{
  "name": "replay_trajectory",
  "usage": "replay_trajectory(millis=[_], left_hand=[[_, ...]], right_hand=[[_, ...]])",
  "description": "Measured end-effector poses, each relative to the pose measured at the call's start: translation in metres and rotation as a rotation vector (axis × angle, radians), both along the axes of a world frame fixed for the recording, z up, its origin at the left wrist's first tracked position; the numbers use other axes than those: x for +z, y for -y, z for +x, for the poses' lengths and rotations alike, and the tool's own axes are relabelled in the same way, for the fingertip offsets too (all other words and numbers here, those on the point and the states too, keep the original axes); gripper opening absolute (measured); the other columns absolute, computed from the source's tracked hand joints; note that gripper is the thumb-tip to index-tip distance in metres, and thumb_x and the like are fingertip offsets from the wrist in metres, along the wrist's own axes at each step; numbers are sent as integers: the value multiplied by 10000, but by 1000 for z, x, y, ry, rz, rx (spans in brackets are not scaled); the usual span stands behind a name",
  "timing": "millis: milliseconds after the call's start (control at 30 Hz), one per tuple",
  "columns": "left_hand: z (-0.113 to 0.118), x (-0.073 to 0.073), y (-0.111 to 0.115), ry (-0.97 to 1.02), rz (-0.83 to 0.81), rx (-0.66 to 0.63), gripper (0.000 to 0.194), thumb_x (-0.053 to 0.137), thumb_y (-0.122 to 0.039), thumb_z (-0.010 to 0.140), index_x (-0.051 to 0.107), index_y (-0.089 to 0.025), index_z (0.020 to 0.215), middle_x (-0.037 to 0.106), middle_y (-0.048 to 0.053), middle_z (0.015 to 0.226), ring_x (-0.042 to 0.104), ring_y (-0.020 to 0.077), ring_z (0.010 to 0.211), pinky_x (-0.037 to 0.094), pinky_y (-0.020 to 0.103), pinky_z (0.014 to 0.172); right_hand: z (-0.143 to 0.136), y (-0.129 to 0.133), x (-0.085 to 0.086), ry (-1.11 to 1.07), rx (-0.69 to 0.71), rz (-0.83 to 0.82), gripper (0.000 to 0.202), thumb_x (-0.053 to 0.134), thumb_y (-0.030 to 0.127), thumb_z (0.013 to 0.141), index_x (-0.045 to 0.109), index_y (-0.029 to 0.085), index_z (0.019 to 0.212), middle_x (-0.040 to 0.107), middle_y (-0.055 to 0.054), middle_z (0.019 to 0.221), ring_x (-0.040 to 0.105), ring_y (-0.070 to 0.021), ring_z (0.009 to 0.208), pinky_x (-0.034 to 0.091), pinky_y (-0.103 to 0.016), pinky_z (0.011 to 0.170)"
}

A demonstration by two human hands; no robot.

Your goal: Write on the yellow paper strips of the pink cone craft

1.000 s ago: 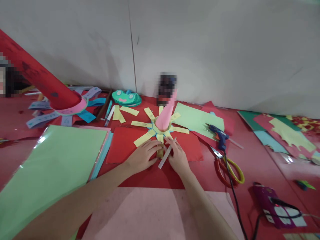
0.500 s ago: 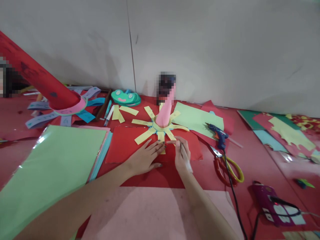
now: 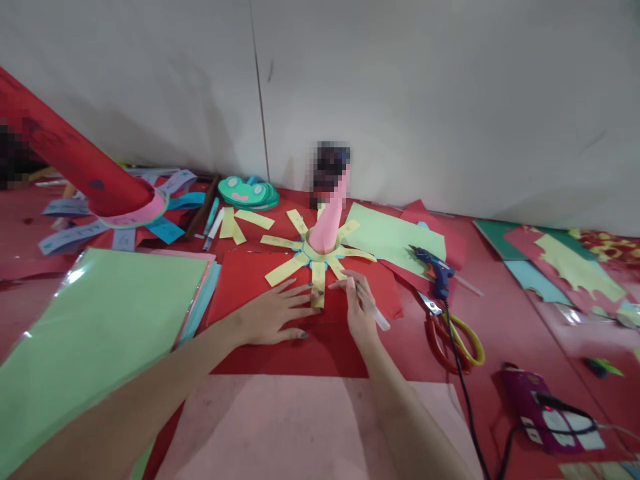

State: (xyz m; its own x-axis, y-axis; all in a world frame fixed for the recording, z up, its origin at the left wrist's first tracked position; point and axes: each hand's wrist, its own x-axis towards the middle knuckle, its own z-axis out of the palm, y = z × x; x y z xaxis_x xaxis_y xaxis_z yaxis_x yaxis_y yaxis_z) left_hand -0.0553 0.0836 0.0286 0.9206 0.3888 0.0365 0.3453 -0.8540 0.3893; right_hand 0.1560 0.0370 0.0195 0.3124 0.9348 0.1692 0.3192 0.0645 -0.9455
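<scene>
A pink paper cone (image 3: 328, 217) stands upright, ringed by a band with yellow paper strips (image 3: 286, 270) fanning out like rays. It rests on red paper (image 3: 235, 277). My left hand (image 3: 273, 312) lies open on that paper, fingers spread, their tips touching the strip that points toward me. My right hand (image 3: 361, 310) is closed around a white pen (image 3: 382, 321). The pen's tip is hidden by the fingers, close to the neighbouring strip on the right. Small writing marks several of the strips.
Right of me lie a glue gun (image 3: 436, 270) with a black cord, scissors (image 3: 457, 340) and a purple power box (image 3: 543, 407). Green sheets (image 3: 125, 320) sit at left. Behind are a red tube (image 3: 100, 167), frog cutouts (image 3: 247, 193) and a marker (image 3: 213, 229).
My left hand has slid left, its fingers now spread wider and the front strip more exposed. My right hand stays by the strips, the pen tilted lower. The view has shifted slightly.
</scene>
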Motion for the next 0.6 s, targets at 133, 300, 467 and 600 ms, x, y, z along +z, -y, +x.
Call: replay_trajectory(millis=[133, 300, 467, 600], left_hand=[[3, -3, 3, -21, 38, 14, 493, 491, -439, 947, 417, -299, 1413, 351, 45, 1514, 238, 244, 1427, 129, 445, 1170], [10, -5, 10, -44, 65, 66, 478, 493, -440, 947, 424, -317, 1404, 338, 45, 1522, 264, 254, 1417, 145, 469, 1164], [16, -9, 17, -45, 97, 135, 483, 507, -437, 941, 414, -336, 1404, 357, 37, 1513, 258, 265, 1417, 145, 490, 1155], [16, -9, 16, -48, 86, 135, 481, 530, -436, 929, 428, -350, 1391, 351, 35, 1516, 262, 274, 1415, 182, 482, 1145]], right_hand=[[-2, 1, 3, -17, -32, 82, 333, 427, 435, 942, 601, 193, 1088, 712, -54, 881, 661, -185, 868, 502, -327, 815], [-4, 6, 5, -26, -35, 127, 332, 473, 442, 921, 687, 205, 829, 686, -50, 776, 638, -181, 737, 508, -334, 737], [-5, 5, -1, -171, 28, 0, 366, 472, 494, 910, 662, 195, 817, 423, 66, 449, 485, -117, 451, 443, -267, 515], [-7, 0, -1, -273, 86, -31, 315, 586, 493, 846, 499, 219, 719, 472, 85, 457, 476, -95, 415, 423, -237, 479]])
